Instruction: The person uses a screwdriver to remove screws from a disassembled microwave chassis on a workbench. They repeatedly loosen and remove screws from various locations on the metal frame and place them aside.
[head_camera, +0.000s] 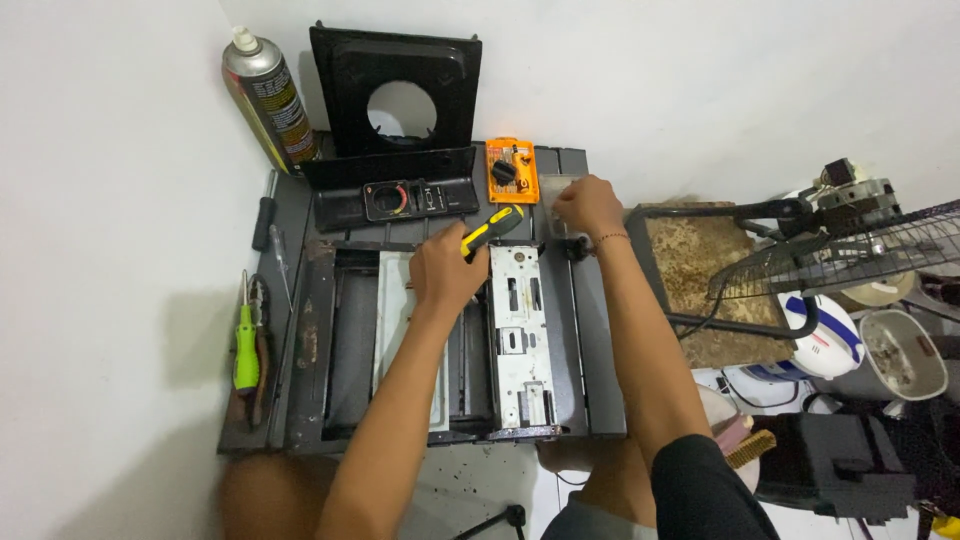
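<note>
Starting at the far left, a green screwdriver (245, 345) is lying on the dark tabletop (598, 340) beside the white wall, and a tall spray can (268, 98) is standing in the back corner. Next to it a black stove top plate (397, 85) with a round hole is leaning against the wall, and a black knob panel (395, 198) is lying under it. In the middle, an opened stove body (420, 340) is lying flat, dark and rusty at its edges, with a pale metal bracket (519, 335) full of slots on its right part. The left hand (445, 268) is resting on this stove body, fingers curled tight around a yellow and black screwdriver (492, 228) whose handle is pointing up and to the right. It looks like the taking-apart step is going on, and the tool is waiting while the other hand is fetching something. The right hand (590, 205) is reaching to the back of the tabletop, fingertips pinching at a small clear plastic box (557, 190) beside an orange bit case (511, 170). What it is picking is too small to tell. The next move is calling for careful fingers and a steady tool tip. At the far right, a fan grille (850, 255) is sticking in.
</note>
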